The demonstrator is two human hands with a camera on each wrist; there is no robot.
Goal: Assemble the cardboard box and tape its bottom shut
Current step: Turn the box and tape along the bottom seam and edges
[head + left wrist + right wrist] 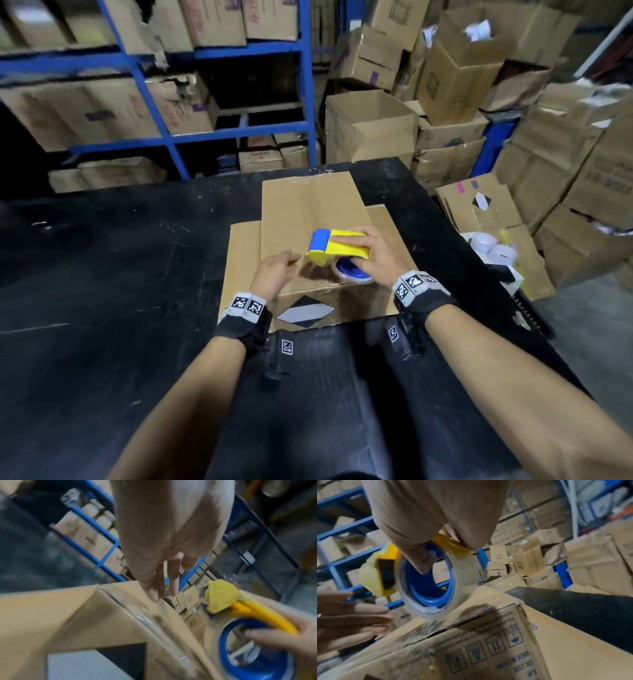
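Stacked cartons surround the black table (137, 274); on it the cardboard box (308, 205) runs its seam away from the right hand (380, 255), which grips the tape dispenser (337, 246) at the near edge, while the left hand (274, 270) hovers with relaxed fingers just beside.

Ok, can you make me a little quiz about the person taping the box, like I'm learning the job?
1. True or false: the right hand grips the yellow tape dispenser.
2. Which is the cardboard box sitting on? A) flat cardboard sheet on the black table; B) the floor; C) a blue shelf.
3. Fill in: the core of the tape roll is coloured ____.

Key:
1. True: its fingers curl round the dispenser, thumb through the roll.
2. A.
3. Blue. The left hand, fingers loosely out, is beside the dispenser near the box's front edge; whether it pinches the tape end is unclear.
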